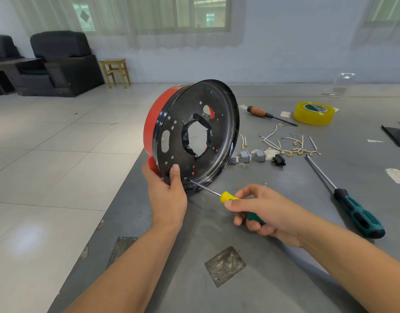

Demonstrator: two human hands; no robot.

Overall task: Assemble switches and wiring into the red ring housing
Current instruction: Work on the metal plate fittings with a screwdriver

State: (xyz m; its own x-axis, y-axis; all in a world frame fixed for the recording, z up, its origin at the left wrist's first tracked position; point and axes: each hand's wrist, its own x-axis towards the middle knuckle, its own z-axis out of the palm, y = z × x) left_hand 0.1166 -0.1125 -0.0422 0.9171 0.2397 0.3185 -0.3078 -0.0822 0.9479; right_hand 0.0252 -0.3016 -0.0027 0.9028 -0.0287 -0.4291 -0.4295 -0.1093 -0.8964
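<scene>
The red ring housing (152, 123) stands on edge near the left edge of the grey worktop (273, 222), its black perforated plate (192, 134) facing the camera; nothing is seen seated in the plate's openings, and the central opening is lined with black tape. The left hand (166, 193) grips the housing's lower rim, thumb pressed on the plate face, fingers hidden behind. The right hand (265, 213) is curled round a yellow-and-green screwdriver (226, 197), whose tip meets the plate at its bottom edge; whether a screw sits under the tip cannot be made out. Behind the housing, toward the worktop's middle, stand three grey switches (245, 156), the leftmost partly hidden by the plate rim, with one black socket part (278, 159) just beside them. Further right lies a tangle of short white wires (291, 145) with brass terminals; their number cannot be counted. Two more screwdrivers lie loose: a green-and-black one (352, 206) toward the right edge, and an orange-handled one (268, 115) toward the far edge. One roll of yellow tape (315, 113) lies flat near the far right. A dark flat item (396, 136) is cut off at the right edge and cannot be identified. A clear stand (340, 85) at the far edge is faint.
</scene>
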